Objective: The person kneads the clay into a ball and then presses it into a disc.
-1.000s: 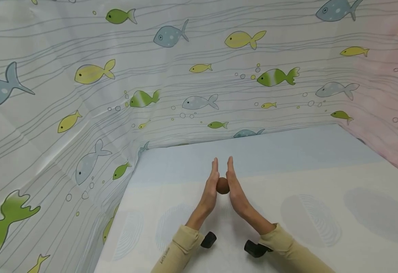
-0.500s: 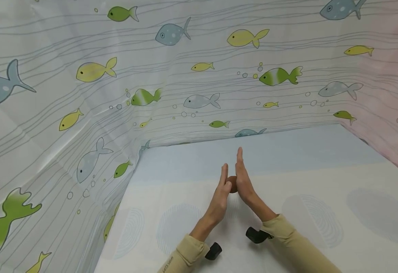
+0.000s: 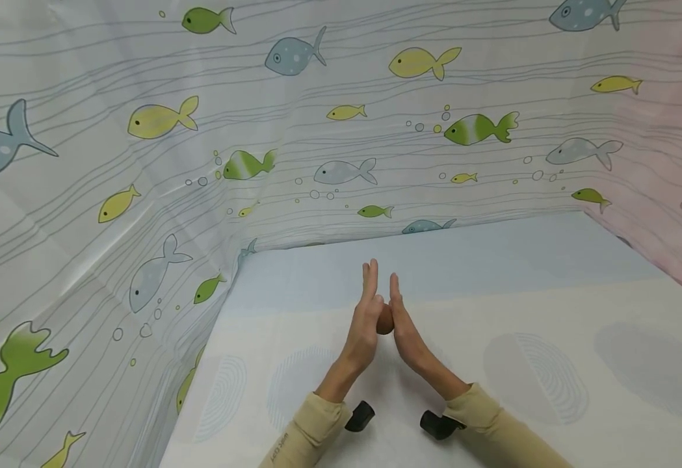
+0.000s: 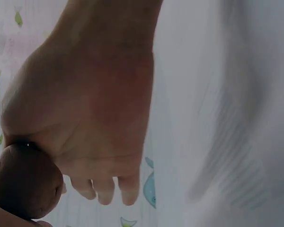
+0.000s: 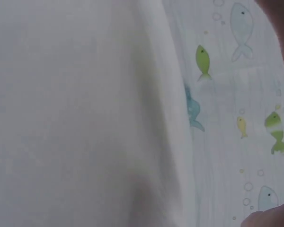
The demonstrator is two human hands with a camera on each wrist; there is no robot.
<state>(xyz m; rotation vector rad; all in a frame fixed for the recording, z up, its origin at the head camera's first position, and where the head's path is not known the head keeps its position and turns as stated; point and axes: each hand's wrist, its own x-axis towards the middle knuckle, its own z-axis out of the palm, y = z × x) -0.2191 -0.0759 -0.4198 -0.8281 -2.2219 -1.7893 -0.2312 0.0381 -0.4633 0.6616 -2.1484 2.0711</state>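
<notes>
Brown ball (image 3: 384,320) mostly hidden, seemingly pressed between palms.

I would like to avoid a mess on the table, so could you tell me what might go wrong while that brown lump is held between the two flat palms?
The brown ball is pressed only between the flat palms of the left hand and right hand, with no fingers curled round it, so it may slip out and drop onto the table. The straight fingers also leave the top open, so it could squeeze upward. Harder pressing may flatten it.
</notes>
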